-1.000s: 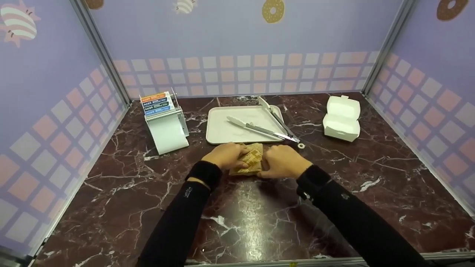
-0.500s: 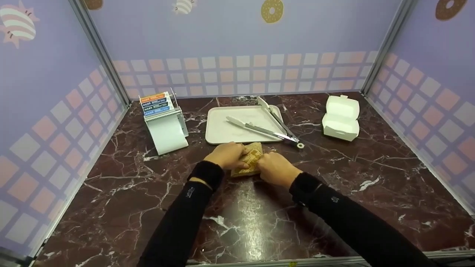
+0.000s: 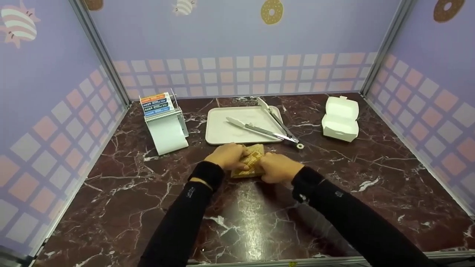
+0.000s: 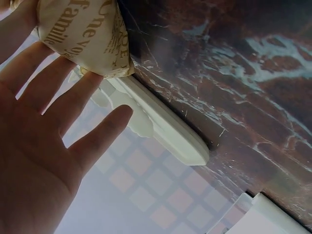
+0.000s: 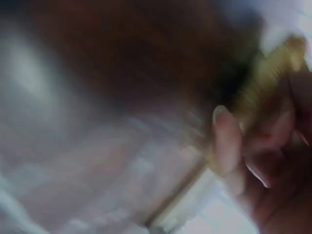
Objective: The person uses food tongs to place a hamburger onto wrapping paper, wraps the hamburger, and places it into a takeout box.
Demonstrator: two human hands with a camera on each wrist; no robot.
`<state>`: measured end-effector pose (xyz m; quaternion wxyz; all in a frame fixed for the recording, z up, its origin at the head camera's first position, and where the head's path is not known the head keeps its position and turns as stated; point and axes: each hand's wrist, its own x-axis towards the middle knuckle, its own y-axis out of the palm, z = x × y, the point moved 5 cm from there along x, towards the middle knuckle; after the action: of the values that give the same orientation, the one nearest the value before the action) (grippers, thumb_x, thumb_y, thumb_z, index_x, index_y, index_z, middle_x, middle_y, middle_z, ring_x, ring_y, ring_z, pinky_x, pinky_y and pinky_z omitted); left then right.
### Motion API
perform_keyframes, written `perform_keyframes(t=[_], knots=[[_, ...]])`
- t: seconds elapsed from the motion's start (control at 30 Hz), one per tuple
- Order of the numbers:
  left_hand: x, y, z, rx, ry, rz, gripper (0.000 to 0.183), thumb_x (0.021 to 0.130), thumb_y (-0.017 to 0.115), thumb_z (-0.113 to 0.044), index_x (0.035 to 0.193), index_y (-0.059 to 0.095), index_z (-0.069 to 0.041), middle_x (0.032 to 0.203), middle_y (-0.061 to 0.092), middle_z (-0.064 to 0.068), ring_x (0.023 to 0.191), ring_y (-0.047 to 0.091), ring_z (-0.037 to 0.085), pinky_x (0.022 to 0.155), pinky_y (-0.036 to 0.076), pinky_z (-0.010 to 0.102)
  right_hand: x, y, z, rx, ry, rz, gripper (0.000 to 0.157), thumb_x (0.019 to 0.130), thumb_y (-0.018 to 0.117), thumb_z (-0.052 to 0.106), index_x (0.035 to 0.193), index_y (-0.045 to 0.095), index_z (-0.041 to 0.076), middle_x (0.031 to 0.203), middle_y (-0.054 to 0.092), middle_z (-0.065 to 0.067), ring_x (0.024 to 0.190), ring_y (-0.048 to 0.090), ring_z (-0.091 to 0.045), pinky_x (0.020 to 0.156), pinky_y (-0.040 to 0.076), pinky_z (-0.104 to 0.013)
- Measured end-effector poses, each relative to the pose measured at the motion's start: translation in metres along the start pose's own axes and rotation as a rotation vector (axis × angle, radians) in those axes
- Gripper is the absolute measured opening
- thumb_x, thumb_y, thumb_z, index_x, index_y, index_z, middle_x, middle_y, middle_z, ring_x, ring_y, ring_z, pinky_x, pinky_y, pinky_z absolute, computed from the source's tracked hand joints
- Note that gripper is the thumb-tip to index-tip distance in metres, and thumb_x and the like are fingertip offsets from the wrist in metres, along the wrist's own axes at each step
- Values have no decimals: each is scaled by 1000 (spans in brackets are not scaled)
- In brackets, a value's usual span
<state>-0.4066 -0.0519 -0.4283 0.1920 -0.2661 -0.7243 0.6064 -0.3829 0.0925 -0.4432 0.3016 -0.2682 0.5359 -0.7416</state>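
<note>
While the left hand [image 3: 227, 157] keeps nearly the same place as half a second ago, the right hand [image 3: 278, 168] has shifted slightly outward, to the person's right; compared with one second ago, it sits a little closer to the body. The tray, tongs, box and dispenser stay where they were.

A paper packet [image 3: 251, 161], tan with printed lettering, lies on the table [image 3: 130, 207] between the two hands, touching both. The left hand rests on its left side, fingers mostly straight and spread, the little finger free of the paper in the left wrist view. The right hand is curled, gripping the packet's right edge; the right wrist view is blurred, so the exact placing of each fingertip cannot be told. Both hands hide the packet's sides, leaving its patterned middle in sight.

Just beyond the packet is a white tray [image 3: 217, 128]. A pair of tongs [image 3: 259, 131] lies across it, arms spread in a V, with the ringed end past the tray's near right corner, just behind the right hand. Well to the right stands a white clamshell box [image 3: 340, 128], lid up. To the left, a dispenser [image 3: 166, 135] holds coloured strips and a hanging white sheet.
</note>
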Motion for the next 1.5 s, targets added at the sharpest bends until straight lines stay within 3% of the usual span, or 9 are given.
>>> perform_keyframes(t=[0.07, 0.17, 0.27, 0.4, 0.53, 0.77, 1.0, 1.23, 1.5], knots=[[0, 0, -1, 0, -1, 2, 31, 91, 86, -31, 84, 63, -11, 73, 46, -5, 73, 50, 20, 79, 53, 44, 4, -11, -5, 39, 66, -1, 21, 79, 74, 5, 70, 59, 16, 64, 54, 7, 57, 52, -13, 55, 48, -31], [0, 0, 0, -4, -4, -4, 30, 90, 87, -31, 85, 66, -11, 75, 53, -4, 73, 54, 20, 79, 55, 44, 11, -24, -10, 42, 57, -139, 10, 88, 79, 15, 86, 71, 10, 81, 68, -3, 73, 64, -21, 70, 56, -39], [0, 2, 2, -7, 0, -12, 27, 89, 87, -32, 95, 74, -9, 81, 63, -1, 77, 59, 23, 83, 56, 46, 16, -21, -11, -20, -38, -230, 35, 91, 84, 23, 116, 73, 0, 115, 74, -15, 105, 70, -31, 96, 57, -46], [1, 6, 4, -15, 25, -20, 34, 90, 87, -30, 113, 79, -6, 99, 76, 8, 91, 67, 28, 94, 55, 47, 19, -5, -13, 32, -124, -145, 54, 97, 80, 22, 141, 63, -4, 142, 66, -19, 129, 65, -35, 113, 49, -46], [-1, 7, 7, -58, 47, -42, 52, 90, 87, -29, 132, 73, -2, 130, 74, 13, 121, 69, 33, 110, 50, 45, 18, 3, -19, 87, -101, -78, 65, 97, 79, 24, 149, 55, -7, 151, 59, -21, 139, 58, -36, 119, 43, -46], [-5, 8, 17, -198, 64, -48, 73, 82, 94, -31, 143, 63, -3, 140, 68, 12, 131, 63, 30, 117, 44, 41, 19, 5, -23, 52, -23, -54, 74, 94, 82, 33, 151, 53, -5, 152, 59, -21, 140, 57, -37, 120, 41, -48], [-4, 12, 19, -150, 28, -52, 74, 79, 95, -30, 139, 60, -3, 137, 66, 16, 136, 56, 35, 122, 37, 49, 21, 3, -24, 36, 40, -44, 74, 92, 85, 29, 152, 54, -1, 147, 63, -19, 134, 61, -35, 117, 45, -47], [0, 23, 25, -360, -3, -43, 74, 78, 93, -11, 137, 50, -4, 126, 66, 15, 113, 64, 28, 103, 52, 42, 23, 2, -21, 19, 28, -21, 69, 93, 84, 25, 148, 56, -6, 145, 63, -22, 133, 62, -37, 116, 47, -47], [-5, 25, 32, -469, 15, -128, 77, 79, 94, -18, 141, 52, 1, 135, 62, 17, 121, 61, 30, 110, 49, 44, 28, 1, -20, 3, 46, 14, 66, 91, 86, 28, 144, 62, -4, 141, 65, -22, 131, 63, -37, 115, 47, -47]])
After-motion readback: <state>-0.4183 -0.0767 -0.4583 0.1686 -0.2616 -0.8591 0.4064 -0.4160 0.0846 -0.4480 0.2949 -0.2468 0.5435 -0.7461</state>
